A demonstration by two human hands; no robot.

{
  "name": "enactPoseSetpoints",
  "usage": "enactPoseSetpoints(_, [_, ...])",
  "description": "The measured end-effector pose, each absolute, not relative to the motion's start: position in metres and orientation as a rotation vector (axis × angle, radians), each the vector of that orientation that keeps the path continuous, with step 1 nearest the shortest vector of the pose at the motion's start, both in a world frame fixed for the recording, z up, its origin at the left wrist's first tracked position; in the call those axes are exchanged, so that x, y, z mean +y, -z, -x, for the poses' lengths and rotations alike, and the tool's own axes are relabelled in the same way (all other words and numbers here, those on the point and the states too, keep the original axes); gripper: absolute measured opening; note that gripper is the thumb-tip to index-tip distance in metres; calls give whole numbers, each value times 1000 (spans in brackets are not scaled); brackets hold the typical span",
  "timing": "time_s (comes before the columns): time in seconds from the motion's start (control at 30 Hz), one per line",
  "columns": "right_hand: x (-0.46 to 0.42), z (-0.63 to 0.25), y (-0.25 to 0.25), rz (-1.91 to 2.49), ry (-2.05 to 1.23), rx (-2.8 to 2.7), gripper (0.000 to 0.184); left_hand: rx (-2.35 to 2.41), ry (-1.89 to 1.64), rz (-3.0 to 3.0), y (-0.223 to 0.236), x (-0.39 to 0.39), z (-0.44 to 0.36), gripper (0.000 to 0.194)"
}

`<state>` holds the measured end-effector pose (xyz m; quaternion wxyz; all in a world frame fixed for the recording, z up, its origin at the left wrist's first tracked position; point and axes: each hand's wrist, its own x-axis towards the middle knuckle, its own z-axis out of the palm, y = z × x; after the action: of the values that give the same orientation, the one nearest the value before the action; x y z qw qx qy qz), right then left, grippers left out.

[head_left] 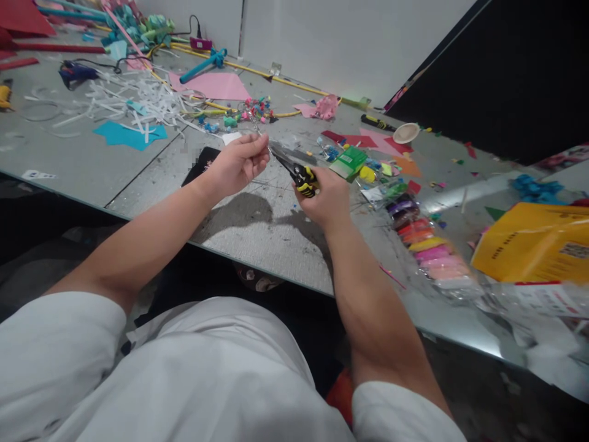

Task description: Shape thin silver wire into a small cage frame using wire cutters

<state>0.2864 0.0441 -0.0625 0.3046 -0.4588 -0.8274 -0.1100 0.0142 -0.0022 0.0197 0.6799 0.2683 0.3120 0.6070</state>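
Left hand (pixel 239 162) — your grip narrow, thumb and fingertips pinching a thin silvery strand (pixel 269 146) above the middle part of the counter (pixel 257 239), set back from its near edge. Strand: runs up toward a cluster of small coloured pieces (pixel 260 109); whether the two are joined you cannot tell

Right hand (pixel 327 195) — your grip closed around the black-and-yellow handles of the pliers (pixel 301 178), their nose pointing left to the strand, close to your left fingertips; contact with it too small to tell

Beside your left hand: one dark flat item (pixel 202 164), partly covered by your forearm. Toward the counter's left end: a heap of white paper strips (pixel 138 98), with a blue paper piece (pixel 126 136) at its near side. Toward the far edge: a pink sheet (pixel 221 86) and a blue tube (pixel 197 70)

Right of your right hand: a green packet (pixel 348 161); farther back, a round pale dish (pixel 406 133); nearer the near edge, a row of multicoloured packs (pixel 430 248) in clear wrapping. Toward the right end: a large yellow packet (pixel 529 242), printed, lying beyond the row
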Motion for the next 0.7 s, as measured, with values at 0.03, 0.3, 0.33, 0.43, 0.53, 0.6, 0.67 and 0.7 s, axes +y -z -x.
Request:
enactPoseSetpoints(0.03, [45,-287,63,1207,292,-2189,44,689,-1332,-589,-21,-3,-14,46])
enactPoseSetpoints(0.3, [49,-290,69,1172,388,-2157,54,650,-1115,-414,-25,-4,-8,44])
enactPoseSetpoints(0.33, [49,-291,69,1175,412,-2151,55,639,-1089,-372,-25,-4,-7,42])
enactPoseSetpoints(0.43, [49,-293,69,1157,470,-2141,60,611,-1039,-312,-25,-5,-3,38])
enactPoseSetpoints(0.53, [48,-293,67,1155,500,-2134,60,598,-994,-300,-22,-5,1,29])
enactPoseSetpoints(0.6, [45,-292,64,1186,496,-2142,58,596,-961,-303,-20,-4,3,25])
enactPoseSetpoints(0.67, [42,-290,58,1217,464,-2166,58,596,-937,-313,-17,-1,4,28])
enactPoseSetpoints(0.7, [40,-290,55,1232,441,-2180,59,597,-924,-322,-16,0,4,33])
